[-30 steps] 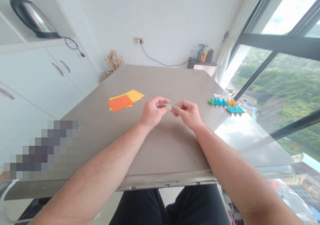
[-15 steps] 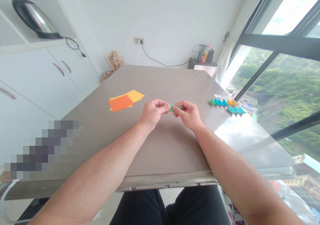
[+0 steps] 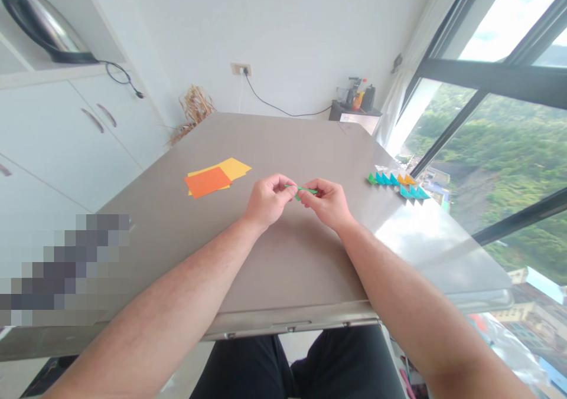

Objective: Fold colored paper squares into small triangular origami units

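Between my two hands, above the middle of the table, is a small piece of folded green paper (image 3: 305,190). My left hand (image 3: 269,198) pinches its left end between thumb and fingers. On the other end, my right hand (image 3: 326,201) is closed in a like pinch. Fingers cover much of the paper, so its exact shape is hard to make out. Both forearms reach over the table's front edge, and the hands are almost touching.
Orange paper (image 3: 208,182) lies over yellow sheets (image 3: 234,167) on the table (image 3: 287,269), left of my hands. Several folded paper boats (image 3: 385,179) in green, blue and orange stand in rows at the right, near the window. A kettle (image 3: 48,27) sits on a shelf.
Both hands keep their pinch on the green paper, which now looks narrower and tilted slightly differently. The whole view has shifted a little, so things appear further left.
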Tool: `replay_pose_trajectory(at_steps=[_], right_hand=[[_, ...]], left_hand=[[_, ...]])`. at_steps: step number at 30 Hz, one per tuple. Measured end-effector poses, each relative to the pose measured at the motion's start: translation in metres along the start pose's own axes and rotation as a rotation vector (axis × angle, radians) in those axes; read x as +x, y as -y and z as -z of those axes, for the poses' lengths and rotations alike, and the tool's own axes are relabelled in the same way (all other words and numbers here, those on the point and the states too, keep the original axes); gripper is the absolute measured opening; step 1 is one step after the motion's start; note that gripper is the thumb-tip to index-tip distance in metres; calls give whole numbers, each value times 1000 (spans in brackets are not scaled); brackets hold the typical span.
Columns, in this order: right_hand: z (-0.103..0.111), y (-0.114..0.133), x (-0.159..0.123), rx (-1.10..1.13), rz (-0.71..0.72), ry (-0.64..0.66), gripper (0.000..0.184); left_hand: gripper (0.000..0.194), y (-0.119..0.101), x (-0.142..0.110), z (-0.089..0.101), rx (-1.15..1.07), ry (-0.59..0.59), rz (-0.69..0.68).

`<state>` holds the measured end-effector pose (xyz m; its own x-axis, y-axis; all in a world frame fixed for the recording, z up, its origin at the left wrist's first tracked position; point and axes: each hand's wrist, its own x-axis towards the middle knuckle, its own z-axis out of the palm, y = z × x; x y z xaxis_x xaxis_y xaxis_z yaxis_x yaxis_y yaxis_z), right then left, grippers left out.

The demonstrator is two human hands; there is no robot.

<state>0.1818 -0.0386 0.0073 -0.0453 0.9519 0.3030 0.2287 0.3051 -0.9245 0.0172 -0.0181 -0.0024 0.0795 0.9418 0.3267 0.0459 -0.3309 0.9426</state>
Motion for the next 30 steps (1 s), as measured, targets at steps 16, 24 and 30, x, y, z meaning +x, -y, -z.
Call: replay_pose_trajectory(at_steps=[16,24,30], right_hand=[[-1,1,0,-59,22,-15,20],[1,-6,1,25,10,-54,22],[0,-6,1,37,-20,-36,24]], left_hand=[[14,-4,-1,3,74,40,-42],[12,-9,-3,8,204,43,-68],[12,-15,-4,8,258,23,-78]])
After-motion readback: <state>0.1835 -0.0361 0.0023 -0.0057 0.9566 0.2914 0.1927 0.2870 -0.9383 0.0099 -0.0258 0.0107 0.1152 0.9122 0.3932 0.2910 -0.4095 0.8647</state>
